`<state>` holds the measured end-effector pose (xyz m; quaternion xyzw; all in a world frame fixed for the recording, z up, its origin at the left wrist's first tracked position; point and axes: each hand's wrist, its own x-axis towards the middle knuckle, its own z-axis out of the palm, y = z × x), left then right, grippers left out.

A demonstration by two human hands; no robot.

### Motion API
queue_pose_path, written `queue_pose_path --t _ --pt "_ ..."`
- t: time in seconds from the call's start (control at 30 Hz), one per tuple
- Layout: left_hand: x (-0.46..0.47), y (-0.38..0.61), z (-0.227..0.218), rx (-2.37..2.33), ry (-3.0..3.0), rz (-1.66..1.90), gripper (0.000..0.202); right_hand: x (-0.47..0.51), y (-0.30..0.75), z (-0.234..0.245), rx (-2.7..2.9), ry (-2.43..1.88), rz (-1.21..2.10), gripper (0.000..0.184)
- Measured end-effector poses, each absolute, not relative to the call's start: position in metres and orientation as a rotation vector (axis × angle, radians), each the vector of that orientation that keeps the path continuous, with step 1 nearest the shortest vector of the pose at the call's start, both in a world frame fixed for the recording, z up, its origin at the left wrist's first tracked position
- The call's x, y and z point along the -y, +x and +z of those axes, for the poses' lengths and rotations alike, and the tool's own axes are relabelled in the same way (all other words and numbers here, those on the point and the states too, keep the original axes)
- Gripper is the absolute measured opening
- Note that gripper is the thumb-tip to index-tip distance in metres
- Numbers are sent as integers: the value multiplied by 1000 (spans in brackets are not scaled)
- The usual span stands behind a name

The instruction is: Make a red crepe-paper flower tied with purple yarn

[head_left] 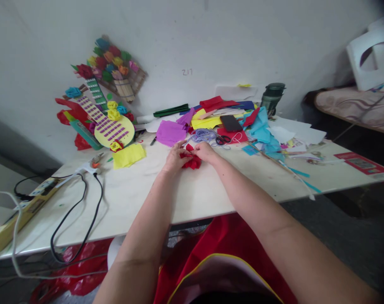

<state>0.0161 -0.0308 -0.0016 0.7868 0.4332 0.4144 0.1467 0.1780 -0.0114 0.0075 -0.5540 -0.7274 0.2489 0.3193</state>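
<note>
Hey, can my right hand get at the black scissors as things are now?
Probably yes: the black scissors lie just beyond the right hand, seemingly with nothing between, though that hand is busy with the crumpled red paper.

Soft light evenly covers the wall above the table; the floor below it is dim, slightly blurred.

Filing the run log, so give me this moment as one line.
left hand: holding red paper | right hand: same | scissors: unheld
</note>
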Motion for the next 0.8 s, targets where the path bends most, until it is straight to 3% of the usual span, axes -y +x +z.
queue_pose_path --t 0.3,0.8 --pt "37 19 6 -1216 2283 1189 7 17 177 11 1918 -1488 687 21" --pt "38 20 6 -1169 2270 1297 4 19 183 15 1668 -1237 1233 14"
